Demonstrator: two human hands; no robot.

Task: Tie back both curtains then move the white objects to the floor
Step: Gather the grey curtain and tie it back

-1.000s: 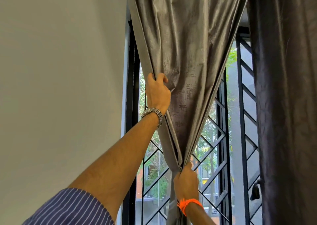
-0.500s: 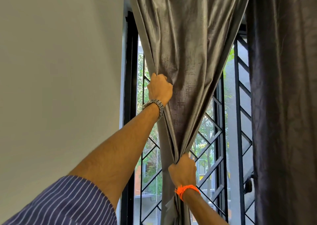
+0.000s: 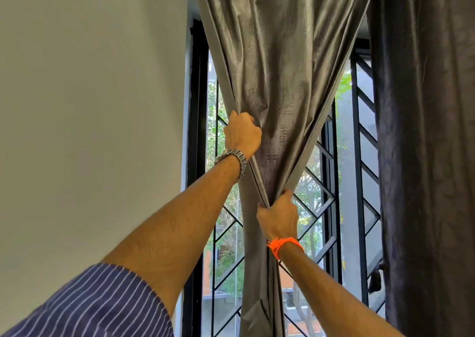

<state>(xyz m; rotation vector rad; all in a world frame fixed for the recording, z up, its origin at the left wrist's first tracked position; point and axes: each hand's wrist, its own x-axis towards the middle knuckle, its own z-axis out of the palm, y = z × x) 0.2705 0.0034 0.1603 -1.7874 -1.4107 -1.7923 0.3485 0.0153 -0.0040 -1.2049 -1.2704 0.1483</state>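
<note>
Head view: the left hand (image 3: 241,137) clutches the grey curtain (image 3: 277,53) mid-frame, grip curled, fingertips buried in folds. Lower, the right hand (image 3: 279,217) squeezes the gathered cloth in its grip.

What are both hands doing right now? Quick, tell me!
Left hand: closed, gripping the grey curtain at its left edge, higher up.
Right hand: closed, squeezing the same curtain's gathered part, lower down.

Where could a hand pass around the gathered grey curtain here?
Two gaps: left, between the black window frame and the grey curtain; right, between it and the dark curtain. Crowded at the pinch, where left hand and right hand hold it.
</note>
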